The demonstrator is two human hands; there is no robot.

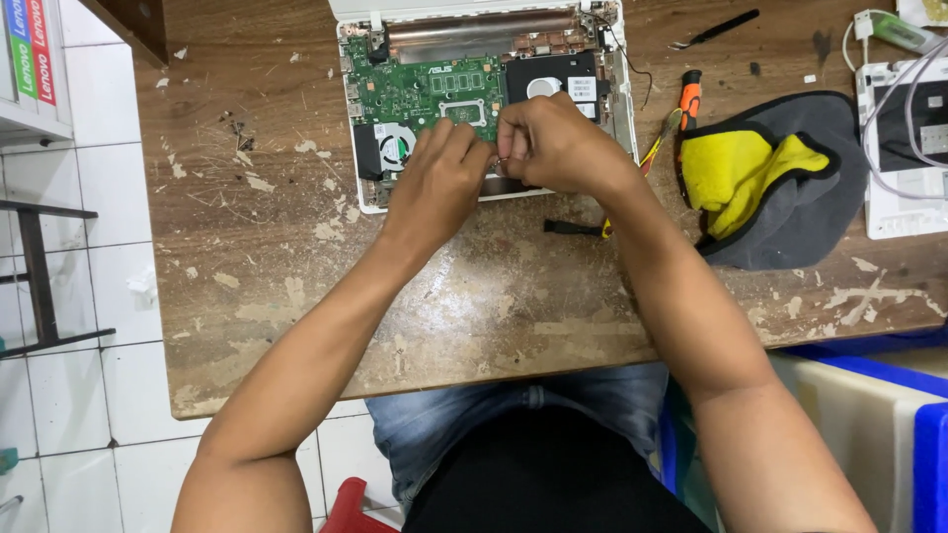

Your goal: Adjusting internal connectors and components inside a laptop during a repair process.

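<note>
An opened white laptop [622, 94] lies at the far edge of the worn wooden table [474, 306], its green circuit board [415, 91] and small black fan [393, 148] exposed. My left hand [439, 178] and my right hand [553, 143] meet over the laptop's near edge, fingers pinched together on a small part I cannot make out. The hands hide the laptop's lower middle area.
An orange-handled screwdriver [689, 99] and a grey-and-yellow cloth [780, 178] lie to the right of the laptop. Black tweezers [716, 30] sit at the far right, beside a second white device with cables [904, 148]. A small black tool [573, 227] rests near my right wrist.
</note>
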